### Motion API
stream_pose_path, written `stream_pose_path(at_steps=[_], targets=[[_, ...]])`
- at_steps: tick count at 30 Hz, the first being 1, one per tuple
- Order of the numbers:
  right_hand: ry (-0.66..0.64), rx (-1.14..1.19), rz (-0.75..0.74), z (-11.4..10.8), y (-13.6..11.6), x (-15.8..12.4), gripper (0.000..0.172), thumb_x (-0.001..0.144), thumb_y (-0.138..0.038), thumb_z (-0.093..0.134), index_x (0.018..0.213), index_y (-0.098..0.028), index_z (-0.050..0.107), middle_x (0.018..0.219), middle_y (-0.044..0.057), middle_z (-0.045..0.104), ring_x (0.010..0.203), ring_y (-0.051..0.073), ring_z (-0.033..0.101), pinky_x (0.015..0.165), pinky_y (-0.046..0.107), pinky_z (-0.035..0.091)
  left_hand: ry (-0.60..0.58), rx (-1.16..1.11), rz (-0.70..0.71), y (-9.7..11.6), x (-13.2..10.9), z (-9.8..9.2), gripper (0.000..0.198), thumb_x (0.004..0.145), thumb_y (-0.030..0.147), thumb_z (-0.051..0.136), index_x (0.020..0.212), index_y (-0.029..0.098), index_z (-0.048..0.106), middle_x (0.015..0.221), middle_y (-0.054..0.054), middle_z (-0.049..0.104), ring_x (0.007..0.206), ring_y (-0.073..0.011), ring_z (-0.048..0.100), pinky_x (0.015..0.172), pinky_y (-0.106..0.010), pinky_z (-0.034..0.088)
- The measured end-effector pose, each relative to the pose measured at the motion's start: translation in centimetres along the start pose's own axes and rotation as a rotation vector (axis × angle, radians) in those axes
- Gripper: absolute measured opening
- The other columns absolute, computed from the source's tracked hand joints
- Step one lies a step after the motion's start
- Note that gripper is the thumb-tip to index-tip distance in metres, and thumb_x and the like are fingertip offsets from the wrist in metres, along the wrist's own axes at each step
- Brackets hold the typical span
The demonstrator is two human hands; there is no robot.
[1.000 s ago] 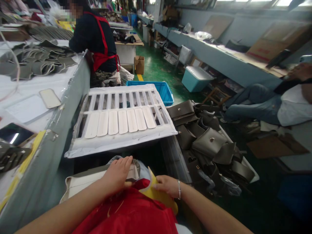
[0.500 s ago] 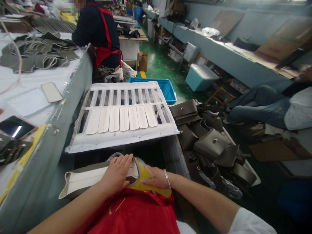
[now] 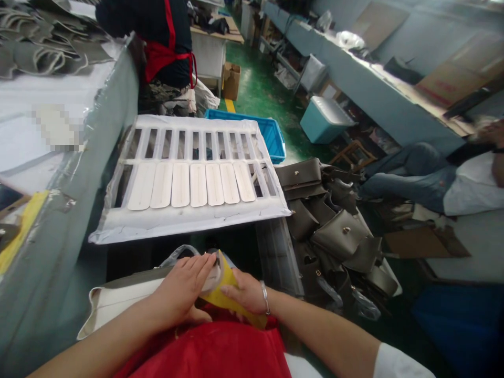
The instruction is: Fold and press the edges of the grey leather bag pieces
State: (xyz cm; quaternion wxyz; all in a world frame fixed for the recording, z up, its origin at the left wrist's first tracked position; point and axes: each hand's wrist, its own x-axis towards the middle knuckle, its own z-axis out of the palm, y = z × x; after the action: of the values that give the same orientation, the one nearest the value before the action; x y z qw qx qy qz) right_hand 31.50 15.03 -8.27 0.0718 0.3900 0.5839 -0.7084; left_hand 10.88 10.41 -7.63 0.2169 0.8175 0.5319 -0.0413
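My left hand [image 3: 179,291] lies flat, fingers together, pressing on a long cream and olive bag piece [image 3: 118,302] that rests across my red-aproned lap. My right hand [image 3: 246,292] is closed on a yellow sheet [image 3: 228,296], holding it against the end of the bag piece, right beside my left fingertips. Clear plastic wrap [image 3: 177,254] shows just beyond the hands.
A white slotted rack [image 3: 185,218] with several cream strips [image 3: 189,184] lies ahead. Olive-brown bags [image 3: 334,231] are piled on the right. A grey workbench wall [image 3: 79,199] runs along the left. A person in a red apron [image 3: 161,42] stands beyond; another person [image 3: 433,173] reclines at right.
My right hand brought the yellow sheet in from the right and pressed it against the end of the bag piece. The camera tilted down. My left hand stayed on the piece.
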Motion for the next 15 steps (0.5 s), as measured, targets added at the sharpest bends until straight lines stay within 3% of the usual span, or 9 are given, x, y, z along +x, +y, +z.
stream_pose_path(at_steps=[2,5,9,11,15], targets=[[0.062,-0.018,0.015,0.6,0.3,0.6,0.04,0.085,-0.045,0.04,0.114,-0.019,0.034,0.074,0.001,0.059,0.05,0.013,0.056,0.045,0.025,0.047,0.022,-0.02,0.02,-0.5,0.1,0.1,0.107,0.054,0.066,0.065,0.137,0.011,0.027,0.137,-0.019,0.036,0.122,-0.0334,0.036,0.101,-0.042,0.025],[0.259,-0.214,-0.015,1.7,0.6,1.6,0.042,0.081,-0.045,0.046,0.112,-0.017,0.039,0.091,0.007,0.061,0.07,0.018,0.06,0.062,0.031,0.05,0.082,-0.009,0.022,-1.0,0.2,0.3,0.099,0.062,0.069,0.058,0.136,0.01,0.031,0.133,-0.02,0.042,0.118,-0.0329,0.041,0.098,-0.043,0.028],[0.449,-0.348,-0.002,2.8,0.7,2.5,0.043,0.079,-0.045,0.047,0.108,-0.013,0.043,0.096,0.011,0.06,0.084,0.023,0.059,0.072,0.036,0.048,0.12,0.022,0.021,-1.1,0.5,0.3,0.097,0.064,0.07,0.056,0.134,0.007,0.034,0.131,-0.021,0.044,0.116,-0.0322,0.043,0.097,-0.043,0.03],[0.443,-0.268,-0.006,2.8,0.6,1.9,0.041,0.079,-0.046,0.048,0.105,-0.014,0.043,0.092,0.01,0.061,0.078,0.022,0.06,0.067,0.034,0.049,0.109,0.031,0.029,-0.7,0.4,0.2,0.097,0.064,0.069,0.056,0.134,0.007,0.034,0.132,-0.02,0.043,0.117,-0.0317,0.042,0.098,-0.042,0.03],[0.257,0.131,-0.016,2.1,1.5,-1.5,0.033,0.083,-0.045,0.043,0.103,-0.019,0.039,0.069,0.0,0.057,0.049,0.015,0.055,0.043,0.027,0.046,0.08,0.053,0.001,0.0,-0.4,0.0,0.098,0.063,0.064,0.062,0.137,0.009,0.029,0.138,-0.018,0.035,0.123,-0.0305,0.037,0.102,-0.041,0.027]])
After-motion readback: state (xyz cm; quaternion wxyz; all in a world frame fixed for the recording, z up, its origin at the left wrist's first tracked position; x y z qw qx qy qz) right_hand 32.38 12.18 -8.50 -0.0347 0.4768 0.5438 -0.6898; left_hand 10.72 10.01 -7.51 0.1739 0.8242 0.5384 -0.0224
